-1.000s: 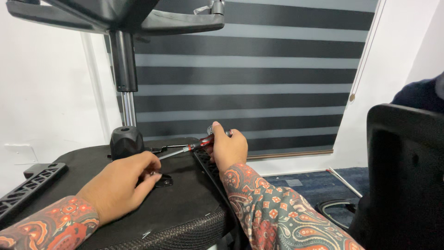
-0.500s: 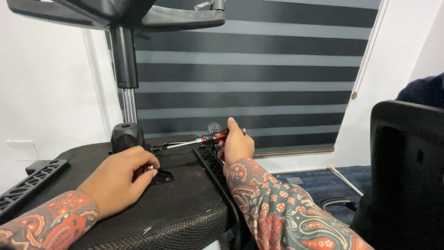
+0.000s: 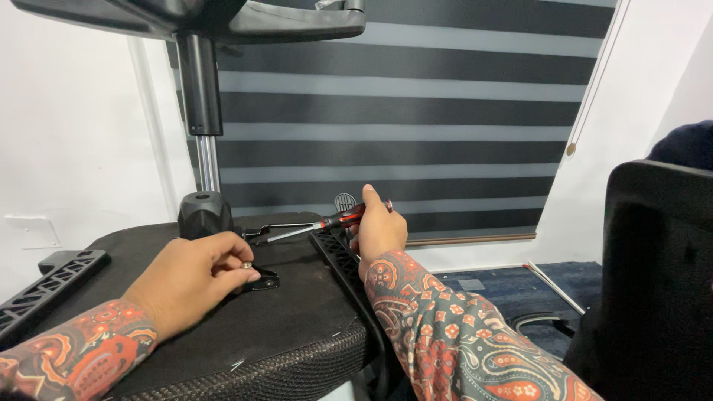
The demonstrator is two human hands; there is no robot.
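Two hands work over the upturned underside of an office chair seat (image 3: 223, 327), a black fabric-covered surface with a mesh edge nearest the camera. The left hand (image 3: 194, 276) rests on the fabric with its fingers curled in, thumb and forefinger pinching a small silver screw (image 3: 246, 264) just above a small black fitting (image 3: 264, 281) that lies on the seat. The right hand (image 3: 379, 232) is closed around the red-and-black handle of a screwdriver (image 3: 327, 221), whose metal shaft points left and slightly down toward the base of the gas-lift column (image 3: 202, 134) (its tip is too small to place exactly). A black ribbed plastic armrest bracket (image 3: 342, 260) runs along the seat's right edge, just under that hand. Both forearms wear patterned red sleeves. Another ribbed plastic part (image 3: 44, 286) sits at the left edge, and a black chair back (image 3: 653, 282) stands to the right before the striped window blind (image 3: 416, 126).
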